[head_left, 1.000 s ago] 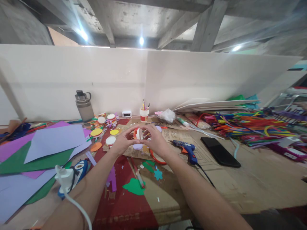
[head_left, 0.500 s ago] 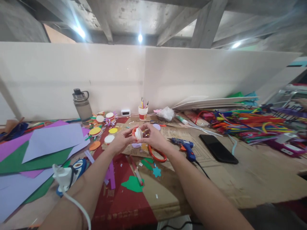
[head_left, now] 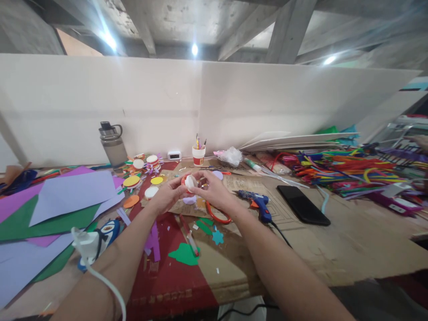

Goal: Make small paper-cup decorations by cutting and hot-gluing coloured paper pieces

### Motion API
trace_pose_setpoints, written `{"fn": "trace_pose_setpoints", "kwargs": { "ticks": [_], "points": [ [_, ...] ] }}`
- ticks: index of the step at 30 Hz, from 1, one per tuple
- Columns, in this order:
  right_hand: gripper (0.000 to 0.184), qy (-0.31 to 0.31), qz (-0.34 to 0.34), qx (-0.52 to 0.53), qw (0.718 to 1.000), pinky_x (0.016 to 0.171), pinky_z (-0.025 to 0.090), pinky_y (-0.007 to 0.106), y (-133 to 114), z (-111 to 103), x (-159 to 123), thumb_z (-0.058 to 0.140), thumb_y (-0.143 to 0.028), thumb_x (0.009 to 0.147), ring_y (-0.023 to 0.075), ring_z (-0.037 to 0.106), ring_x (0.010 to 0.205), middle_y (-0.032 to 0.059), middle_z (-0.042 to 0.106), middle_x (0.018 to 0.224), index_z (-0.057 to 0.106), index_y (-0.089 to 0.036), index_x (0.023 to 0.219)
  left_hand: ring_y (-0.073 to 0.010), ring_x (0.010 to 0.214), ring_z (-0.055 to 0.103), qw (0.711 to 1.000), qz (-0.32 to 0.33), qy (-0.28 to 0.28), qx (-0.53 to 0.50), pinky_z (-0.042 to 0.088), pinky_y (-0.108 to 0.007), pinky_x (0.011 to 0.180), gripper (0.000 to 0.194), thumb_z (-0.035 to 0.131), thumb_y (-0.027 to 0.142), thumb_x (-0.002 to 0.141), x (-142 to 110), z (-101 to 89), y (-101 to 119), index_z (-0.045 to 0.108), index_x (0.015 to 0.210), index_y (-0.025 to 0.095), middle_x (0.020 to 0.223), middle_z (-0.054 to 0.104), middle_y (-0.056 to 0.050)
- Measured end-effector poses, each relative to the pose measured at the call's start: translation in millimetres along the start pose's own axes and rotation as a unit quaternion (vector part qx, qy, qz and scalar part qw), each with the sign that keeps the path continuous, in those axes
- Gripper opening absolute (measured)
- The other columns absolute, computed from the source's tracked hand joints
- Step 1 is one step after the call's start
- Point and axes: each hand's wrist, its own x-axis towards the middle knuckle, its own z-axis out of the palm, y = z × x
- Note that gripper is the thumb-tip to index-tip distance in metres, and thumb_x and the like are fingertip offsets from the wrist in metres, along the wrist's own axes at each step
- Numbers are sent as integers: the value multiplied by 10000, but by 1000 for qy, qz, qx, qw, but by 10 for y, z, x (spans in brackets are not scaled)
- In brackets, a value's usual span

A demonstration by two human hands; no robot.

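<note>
In the middle of the head view, both hands hold a small round white cap (head_left: 191,183) with an orange-red band around it. My left hand (head_left: 170,194) is closed on its left side, fingertips at the band. My right hand (head_left: 214,191) pinches the right side, its fingers partly hiding the cap. Below the hands lie a lilac paper disc (head_left: 189,200) and the orange handle of scissors (head_left: 219,216). Left of them rest a white round piece (head_left: 151,192), a yellow disc (head_left: 156,180) and an orange disc (head_left: 131,201).
A blue glue gun (head_left: 259,203) and a black phone (head_left: 302,205) lie to the right, before many pipe cleaners (head_left: 334,171). Paper sheets (head_left: 72,196) and a bottle (head_left: 113,145) are left. A cup of pens (head_left: 199,156) stands at the back.
The cap has turned a little in my fingers, showing more of its white face. The whole view has shifted slightly; both hands keep their hold.
</note>
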Motion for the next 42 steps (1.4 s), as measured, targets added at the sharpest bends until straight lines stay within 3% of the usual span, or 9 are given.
{"fn": "trace_pose_setpoints", "kwargs": {
  "ticks": [9,16,28,34,42],
  "points": [
    [321,27,-25,-32,999,672,495,274,49,47,-8,686,-304,721,124,552,795,65,568,1054,587,-182,1001,-274,1070,602,1000,-2,15,8,499,-421,887,654,735,365,700,-2,14,11,542,1312,237,1200,642,-124],
    [323,28,-26,-52,998,663,481,282,32,34,-15,661,-351,752,124,541,760,64,592,1001,604,-175,1016,-246,1032,613,1000,-8,-5,22,528,-381,833,552,669,336,772,-10,24,35,549,1303,245,1146,663,-100],
    [315,39,12,-96,995,647,447,284,137,27,3,652,-389,746,133,550,725,50,630,917,621,-164,964,-199,907,623,999,-9,-28,32,541,-303,745,454,635,305,783,0,160,50,600,1221,188,1091,651,-94],
    [319,58,15,-97,993,692,470,305,135,51,-4,650,-379,744,140,561,754,65,625,958,610,-155,968,-194,894,623,996,-12,-8,90,536,-319,750,461,599,272,770,15,215,64,579,1226,204,1109,642,-68],
    [317,65,30,-96,993,622,466,285,143,79,-12,650,-403,748,132,564,690,44,626,897,604,-167,954,-166,832,610,994,-15,-10,103,521,-304,725,455,591,261,753,32,236,54,576,1203,196,1027,646,-49]
  ]
}}
